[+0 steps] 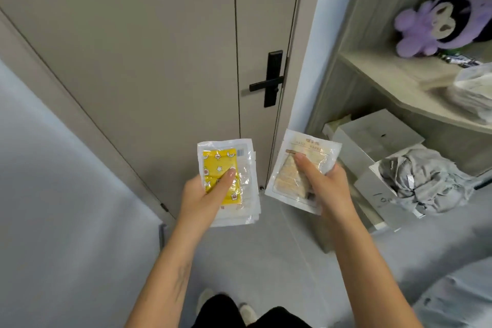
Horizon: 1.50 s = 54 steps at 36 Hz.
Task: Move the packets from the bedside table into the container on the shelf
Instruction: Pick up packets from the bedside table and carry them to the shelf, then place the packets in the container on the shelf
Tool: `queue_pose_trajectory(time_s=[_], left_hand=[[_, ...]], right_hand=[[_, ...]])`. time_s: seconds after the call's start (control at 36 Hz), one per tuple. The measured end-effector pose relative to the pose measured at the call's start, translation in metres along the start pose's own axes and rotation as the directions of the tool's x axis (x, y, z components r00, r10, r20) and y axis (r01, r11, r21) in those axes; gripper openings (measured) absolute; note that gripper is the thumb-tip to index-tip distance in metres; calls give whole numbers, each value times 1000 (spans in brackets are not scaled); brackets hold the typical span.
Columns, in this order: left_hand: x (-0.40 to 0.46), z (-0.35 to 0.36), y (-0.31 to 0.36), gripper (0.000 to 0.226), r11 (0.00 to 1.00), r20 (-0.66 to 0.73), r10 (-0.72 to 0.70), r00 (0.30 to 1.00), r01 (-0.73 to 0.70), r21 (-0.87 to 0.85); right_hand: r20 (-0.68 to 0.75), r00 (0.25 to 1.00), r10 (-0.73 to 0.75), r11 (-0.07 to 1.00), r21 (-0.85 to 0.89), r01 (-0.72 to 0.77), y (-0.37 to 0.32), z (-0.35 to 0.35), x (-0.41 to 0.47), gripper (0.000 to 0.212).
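Standing before a closed door (149, 42) with its black handle (269, 82), the person carries the packets away from the bedside table, which is nowhere in view. The left hand (205, 197) grips a stack of packets (229, 181) — a yellow star-printed one on top of several clear-wrapped ones — with the thumb pressed flat across the face and the fingers curled underneath, a hold that likely keeps the slippery wrappers from fanning out. The right hand (330, 184) pinches a single beige packet (298, 168) the same way, thumb on top, fingertips wrapping its right edge. That packet is held apart from the stack and tilted toward the shelf unit (394, 72) on the right, which suggests it is meant to go in first.

Which container is the target is hard to say. On the upper shelf a pale, blurred container (474, 93) sits at the frame edge near a purple plush toy (439, 21); lower down are white boxes (372, 136), one holding crumpled grey cloth (423, 178). Both hands hang level over the grey floor (266, 261), well short of any of these — so the carry looks about halfway done, and the next move calls for a turn and a reach to the right.
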<state>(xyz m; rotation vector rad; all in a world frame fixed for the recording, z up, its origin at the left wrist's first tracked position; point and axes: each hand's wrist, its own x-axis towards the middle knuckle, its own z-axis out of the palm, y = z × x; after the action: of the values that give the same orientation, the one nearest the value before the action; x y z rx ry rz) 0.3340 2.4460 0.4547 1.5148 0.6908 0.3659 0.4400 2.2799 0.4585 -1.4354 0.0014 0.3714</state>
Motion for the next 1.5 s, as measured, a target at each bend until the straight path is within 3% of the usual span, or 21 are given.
queue_pose_trajectory(time_s=[0.28, 0.61, 0.75, 0.92, 1.22, 1.31, 1.42, 1.5], left_hand=[[122, 91, 37, 5, 998, 277, 11, 961, 7, -63], [207, 209, 75, 10, 996, 598, -13, 802, 60, -59], [213, 252, 85, 11, 998, 684, 11, 729, 34, -53], [218, 298, 91, 10, 999, 690, 21, 724, 7, -37], [184, 414, 97, 6, 993, 552, 84, 830, -24, -115], [165, 450, 97, 5, 991, 513, 71, 855, 1, -137], [141, 489, 97, 7, 983, 472, 54, 880, 36, -180], [127, 506, 97, 7, 976, 440, 47, 897, 52, -210]], right_hand=[[-234, 972, -28, 999, 18, 33, -32, -31, 100, 12], [-585, 809, -63, 994, 35, 102, -67, -76, 172, 7], [-649, 759, -45, 993, 51, 102, -72, -106, 181, 13], [-666, 744, -62, 992, 43, 121, -86, -147, 196, 16], [-502, 853, -143, 989, -41, 142, -127, -280, 209, 26], [-485, 857, -175, 984, -71, 161, -146, -324, 210, 32], [-491, 836, -245, 969, -97, 227, -169, -374, 221, 16], [-471, 817, -332, 941, -227, 251, -186, -404, 240, 20]])
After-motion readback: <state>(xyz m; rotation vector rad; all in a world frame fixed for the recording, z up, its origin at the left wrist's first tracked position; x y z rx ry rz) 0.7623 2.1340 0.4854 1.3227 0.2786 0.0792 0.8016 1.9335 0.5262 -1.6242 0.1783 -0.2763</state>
